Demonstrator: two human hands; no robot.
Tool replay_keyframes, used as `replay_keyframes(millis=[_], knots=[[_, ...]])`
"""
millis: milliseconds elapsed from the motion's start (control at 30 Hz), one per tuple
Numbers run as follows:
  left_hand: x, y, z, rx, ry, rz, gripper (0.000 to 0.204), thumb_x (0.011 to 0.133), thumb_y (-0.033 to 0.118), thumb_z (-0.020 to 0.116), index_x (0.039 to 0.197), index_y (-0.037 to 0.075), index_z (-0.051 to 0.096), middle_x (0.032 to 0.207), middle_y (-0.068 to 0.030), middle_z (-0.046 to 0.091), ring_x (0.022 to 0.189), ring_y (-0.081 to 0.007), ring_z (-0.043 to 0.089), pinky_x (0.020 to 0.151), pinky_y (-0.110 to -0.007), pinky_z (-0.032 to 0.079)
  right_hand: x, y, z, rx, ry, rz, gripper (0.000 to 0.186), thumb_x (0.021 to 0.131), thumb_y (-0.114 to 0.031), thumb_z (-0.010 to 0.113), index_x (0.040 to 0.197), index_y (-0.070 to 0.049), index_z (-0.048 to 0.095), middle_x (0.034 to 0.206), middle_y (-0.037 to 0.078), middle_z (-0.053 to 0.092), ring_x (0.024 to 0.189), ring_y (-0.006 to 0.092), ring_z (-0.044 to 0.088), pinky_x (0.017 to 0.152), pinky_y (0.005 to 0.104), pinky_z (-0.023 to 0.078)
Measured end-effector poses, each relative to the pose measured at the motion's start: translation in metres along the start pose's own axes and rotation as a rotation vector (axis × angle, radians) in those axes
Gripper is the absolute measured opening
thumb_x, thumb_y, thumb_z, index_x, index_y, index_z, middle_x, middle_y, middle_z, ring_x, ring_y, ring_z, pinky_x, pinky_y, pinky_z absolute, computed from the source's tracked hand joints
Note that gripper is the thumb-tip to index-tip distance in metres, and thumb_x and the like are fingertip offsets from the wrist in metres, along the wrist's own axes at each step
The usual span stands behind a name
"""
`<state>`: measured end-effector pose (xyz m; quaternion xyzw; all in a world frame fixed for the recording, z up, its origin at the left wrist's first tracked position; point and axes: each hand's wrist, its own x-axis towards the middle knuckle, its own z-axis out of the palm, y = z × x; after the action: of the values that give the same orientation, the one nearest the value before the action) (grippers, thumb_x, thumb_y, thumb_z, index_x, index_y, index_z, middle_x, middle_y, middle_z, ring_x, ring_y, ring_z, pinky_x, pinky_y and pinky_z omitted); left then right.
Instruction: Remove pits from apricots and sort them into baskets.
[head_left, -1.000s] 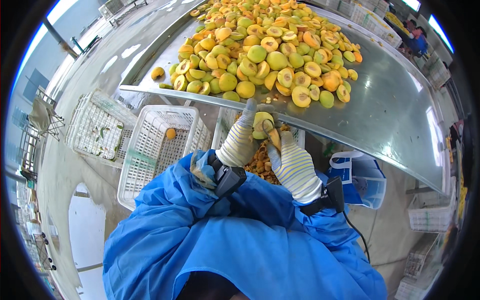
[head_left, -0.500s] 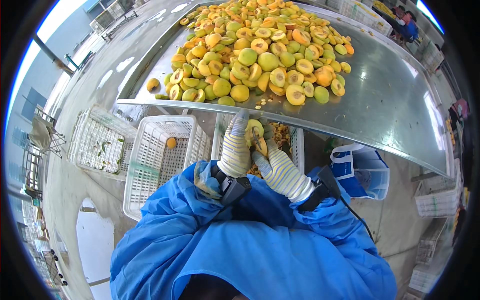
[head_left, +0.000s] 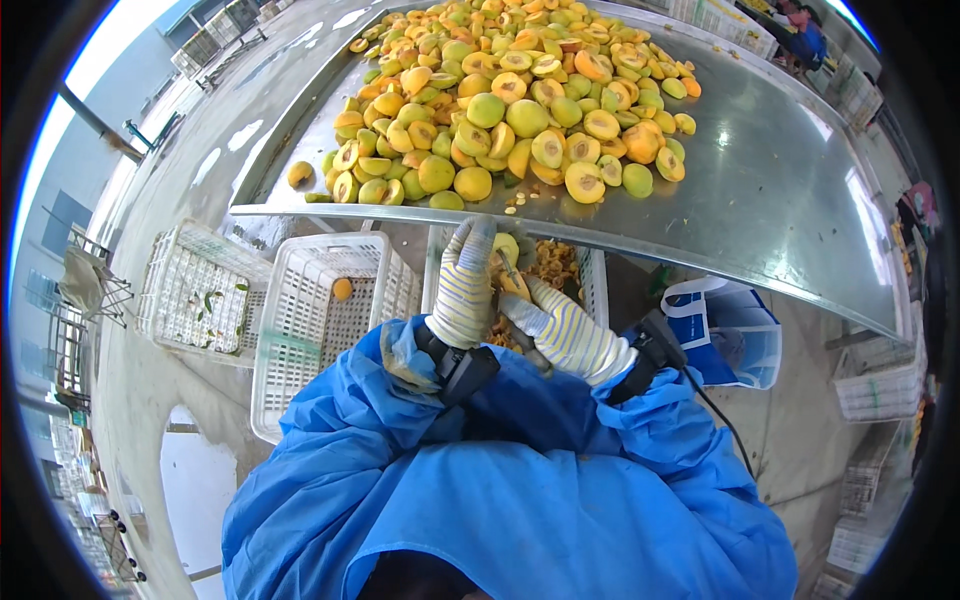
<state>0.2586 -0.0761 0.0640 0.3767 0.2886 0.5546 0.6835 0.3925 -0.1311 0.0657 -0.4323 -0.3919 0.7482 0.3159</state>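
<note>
Just past the near edge of the metal table, my left hand (head_left: 464,285), in a striped knit glove, is closed around a yellow-green peach half (head_left: 507,246), mostly hidden by the fingers. My right hand (head_left: 568,328), gloved the same way, grips a small pitting knife (head_left: 512,276) with a thin metal end and a yellowish handle. Its tip meets the peach. Below both hands stands a white crate (head_left: 592,285) with orange-brown scraps (head_left: 555,264) in it. On the table lies a big heap of cut peaches (head_left: 500,110), many showing brown hollows.
The metal table (head_left: 760,200) has a raised rim along its near edge. To the left are a white crate (head_left: 268,345) with one orange fruit (head_left: 342,289) and another crate (head_left: 165,290) with leaves. A blue-and-white bag (head_left: 690,345) stands at right. Another person (head_left: 808,40) is far right.
My right hand has turned and dropped slightly, with the pitting knife's handle showing more. Less of the peach half shows beside my left fingers. The whole view has shifted a little.
</note>
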Motion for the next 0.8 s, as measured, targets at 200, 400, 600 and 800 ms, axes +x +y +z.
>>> replay_keyframes(millis=[200, 400, 600, 800], knots=[[0.014, 0.01, -0.025, 0.034, -0.119, -0.321, 0.037, 0.087, 0.039, 0.068, 0.096, 0.003, 0.064, 0.085, -0.0126, 0.066, 0.081, -0.0268, 0.067, 0.076, -0.041, 0.056, -0.016, -0.009, -0.003, 0.012, -0.155, -0.038, 0.034, 0.098, -0.041, 0.052, 0.111, -0.01, 0.057, 0.062, 0.0, 0.048, 0.042, 0.0104, 0.044, 0.037, 0.0253, 0.035], [0.009, 0.019, -0.003, 0.037, -0.148, -0.303, 0.044, 0.082, 0.044, 0.071, 0.097, 0.003, 0.062, 0.083, -0.0132, 0.066, 0.073, -0.0268, 0.066, 0.067, -0.039, 0.056, -0.02, -0.008, -0.002, 0.429, -0.22, 0.103, 0.035, 0.096, -0.049, 0.051, 0.094, -0.014, 0.054, 0.06, -0.002, 0.045, 0.039, 0.0072, 0.039, 0.035, 0.0219, 0.028], [0.018, 0.01, -0.012, 0.064, -0.131, -0.349, 0.045, 0.082, 0.043, 0.072, 0.099, 0.003, 0.061, 0.084, -0.0119, 0.066, 0.071, -0.025, 0.066, 0.065, -0.038, 0.057, -0.012, 0.001, 0.012, -0.034, 0.047, -0.072, 0.033, 0.096, -0.046, 0.052, 0.094, -0.013, 0.054, 0.06, -0.002, 0.045, 0.038, 0.0077, 0.04, 0.034, 0.0223, 0.029], [0.013, 0.009, -0.005, 0.04, -0.099, -0.226, 0.042, 0.083, 0.043, 0.071, 0.098, 0.004, 0.062, 0.083, -0.0103, 0.066, 0.071, -0.0241, 0.066, 0.062, -0.038, 0.057, -0.016, -0.008, 0.001, 0.456, -0.175, 0.11, 0.039, 0.093, -0.051, 0.056, 0.089, -0.012, 0.055, 0.055, -0.002, 0.041, 0.033, 0.0068, 0.034, 0.031, 0.0224, 0.027]])
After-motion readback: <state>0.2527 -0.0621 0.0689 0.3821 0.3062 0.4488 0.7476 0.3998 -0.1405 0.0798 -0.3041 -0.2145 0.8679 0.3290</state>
